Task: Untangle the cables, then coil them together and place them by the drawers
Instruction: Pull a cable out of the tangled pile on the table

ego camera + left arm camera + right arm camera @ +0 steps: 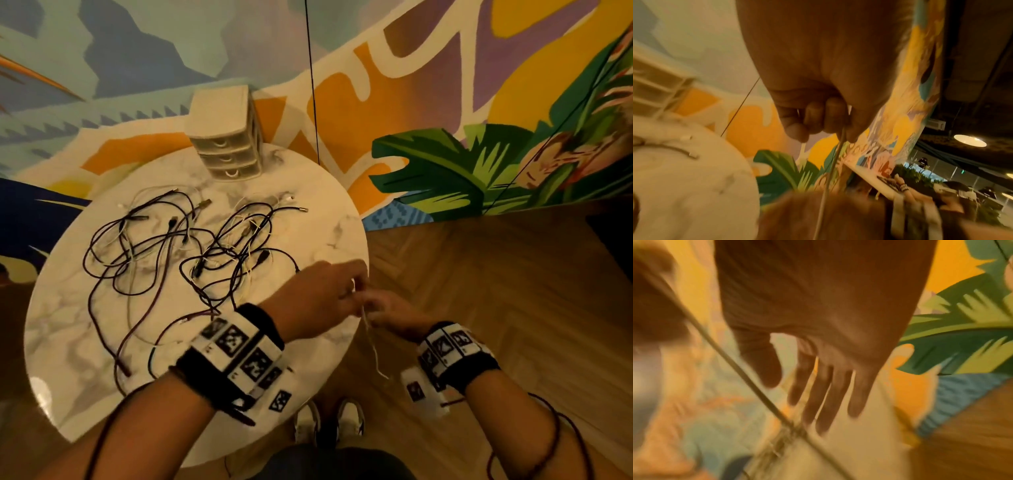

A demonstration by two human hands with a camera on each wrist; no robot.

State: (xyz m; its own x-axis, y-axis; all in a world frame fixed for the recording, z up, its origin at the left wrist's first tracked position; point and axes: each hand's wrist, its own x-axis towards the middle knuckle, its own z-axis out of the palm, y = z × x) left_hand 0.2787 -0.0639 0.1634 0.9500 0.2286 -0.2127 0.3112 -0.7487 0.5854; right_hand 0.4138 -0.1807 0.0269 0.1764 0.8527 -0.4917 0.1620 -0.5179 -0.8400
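Two hands meet off the marble table's (68,325) near edge, the left hand (318,301) pinching a white cable (371,346), the right hand (818,353) spread loose, while tangled cables (191,246) below the drawers (227,137) risk being dragged off.

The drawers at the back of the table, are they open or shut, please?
Shut: all three fronts of the drawers sit flush, none pulled out.

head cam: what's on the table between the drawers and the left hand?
In the head view, the tangle of dark and white cables sprawls over the marble table between the drawers and the left hand. The stretch isn't bare.
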